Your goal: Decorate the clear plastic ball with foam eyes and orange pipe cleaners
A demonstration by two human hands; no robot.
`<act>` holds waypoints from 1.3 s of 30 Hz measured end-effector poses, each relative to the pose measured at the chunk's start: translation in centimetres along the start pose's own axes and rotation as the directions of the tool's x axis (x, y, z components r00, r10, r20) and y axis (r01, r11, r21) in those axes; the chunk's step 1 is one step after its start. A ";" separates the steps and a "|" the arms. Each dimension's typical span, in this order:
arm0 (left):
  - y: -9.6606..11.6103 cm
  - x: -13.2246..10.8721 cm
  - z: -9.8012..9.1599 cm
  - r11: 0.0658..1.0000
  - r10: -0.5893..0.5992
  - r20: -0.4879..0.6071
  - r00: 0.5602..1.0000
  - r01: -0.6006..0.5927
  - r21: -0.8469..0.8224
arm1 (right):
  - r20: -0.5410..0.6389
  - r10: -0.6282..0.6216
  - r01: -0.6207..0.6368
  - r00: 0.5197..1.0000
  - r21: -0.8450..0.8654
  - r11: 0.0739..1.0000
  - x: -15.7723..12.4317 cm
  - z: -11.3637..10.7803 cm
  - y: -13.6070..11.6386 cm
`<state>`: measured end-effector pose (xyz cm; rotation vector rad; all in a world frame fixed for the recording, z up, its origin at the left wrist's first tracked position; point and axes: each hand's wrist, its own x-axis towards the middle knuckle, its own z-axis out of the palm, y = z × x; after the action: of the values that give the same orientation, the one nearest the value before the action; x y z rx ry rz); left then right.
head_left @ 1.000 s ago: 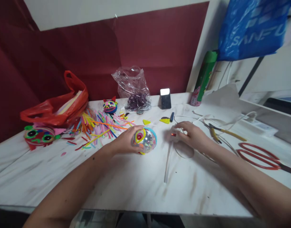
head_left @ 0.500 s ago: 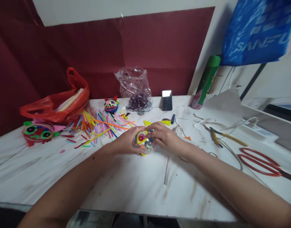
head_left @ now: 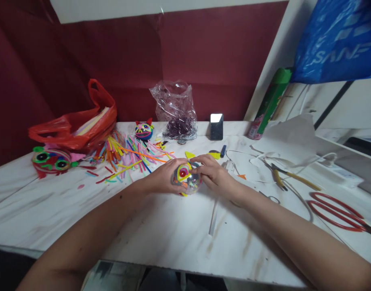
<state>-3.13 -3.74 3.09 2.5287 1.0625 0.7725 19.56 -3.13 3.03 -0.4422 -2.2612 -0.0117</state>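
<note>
Head view: a clear decorated ball (head_left: 187,181) is gripped between left hand (head_left: 161,180) and right hand (head_left: 214,174), mid-table (head_left: 161,238), equally close.

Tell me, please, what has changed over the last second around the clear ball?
The right hand left the small red-lit part and moved left onto the clear plastic ball with a yellow-and-red eye. The left hand kept holding the ball on the white table.
</note>
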 end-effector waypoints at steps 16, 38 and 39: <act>0.3 -0.2 -0.4 0.999 -0.018 0.031 0.999 0.019 -0.034 | 0.012 0.015 -0.016 1.000 0.023 1.000 -0.2 0.0 0.1; 0.2 0.0 0.1 0.996 0.036 0.039 0.999 -0.032 -0.078 | -0.180 0.483 -0.432 0.857 0.260 0.864 -0.4 -0.5 0.9; 0.1 0.1 0.2 0.996 0.038 0.040 0.998 -0.034 -0.086 | -0.180 0.484 -0.432 0.856 0.265 0.862 -0.4 -0.5 0.9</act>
<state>-2.94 -3.77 3.01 2.4872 0.9523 0.7554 20.43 -2.44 2.92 -0.8108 -1.8422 0.4041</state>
